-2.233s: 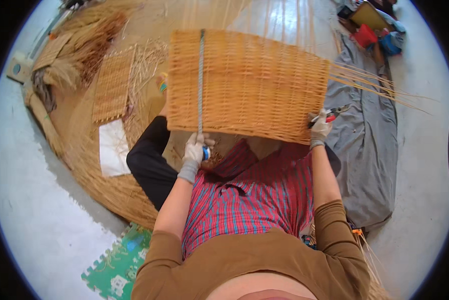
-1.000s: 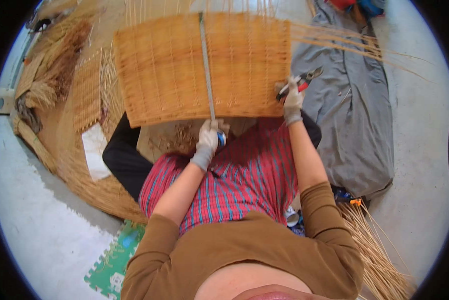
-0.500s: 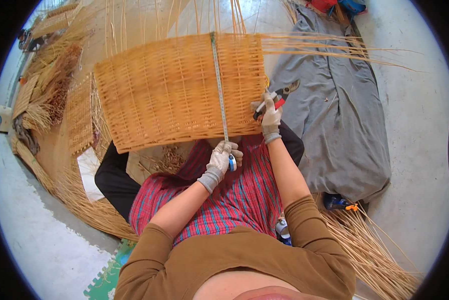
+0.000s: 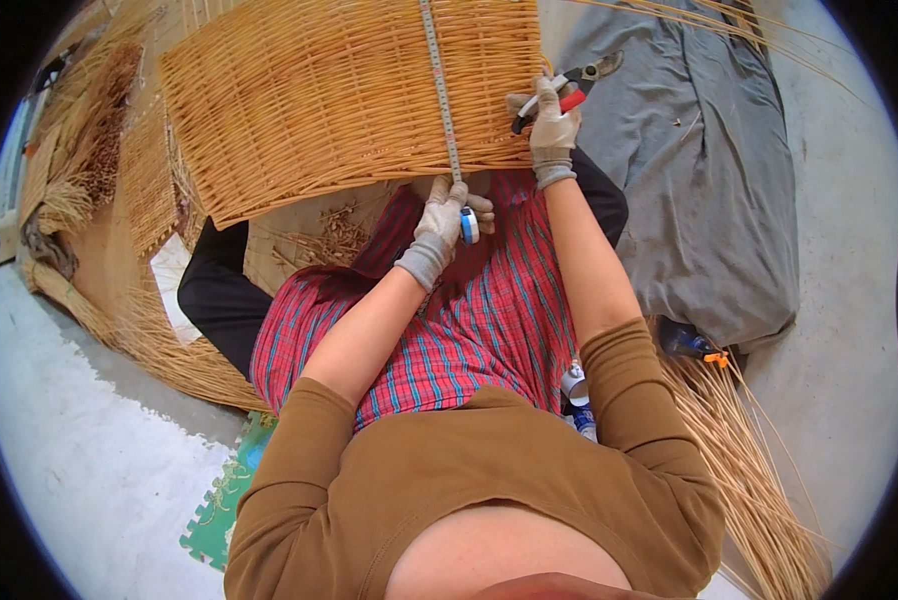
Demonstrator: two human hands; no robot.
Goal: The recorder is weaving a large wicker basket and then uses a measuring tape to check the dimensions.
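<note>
A woven wicker panel (image 4: 309, 110) is held up in front of my lap, with its lower edge toward me. My left hand (image 4: 441, 218), in a pale glove, is closed around a blue and white tape measure (image 4: 469, 226) just below that edge. The measuring blade (image 4: 439, 88) runs up across the panel's face and past the top of the picture. My gloved right hand (image 4: 555, 132) grips the panel's right edge. It also holds pruning shears (image 4: 575, 90) with one red handle, their blades pointing up and right, away from the weave.
Grey cloth (image 4: 709, 190) covers a long shape on the right. Loose wicker rods (image 4: 739, 450) lie at lower right, and more bundled stalks (image 4: 159, 350) at left. Red plaid fabric (image 4: 439, 330) covers my lap. A green foam mat (image 4: 214, 515) lies at lower left.
The whole scene sits higher in the picture. The panel and both hands have shifted up most, and the panel's top is now cut off. Both hands keep their holds.
</note>
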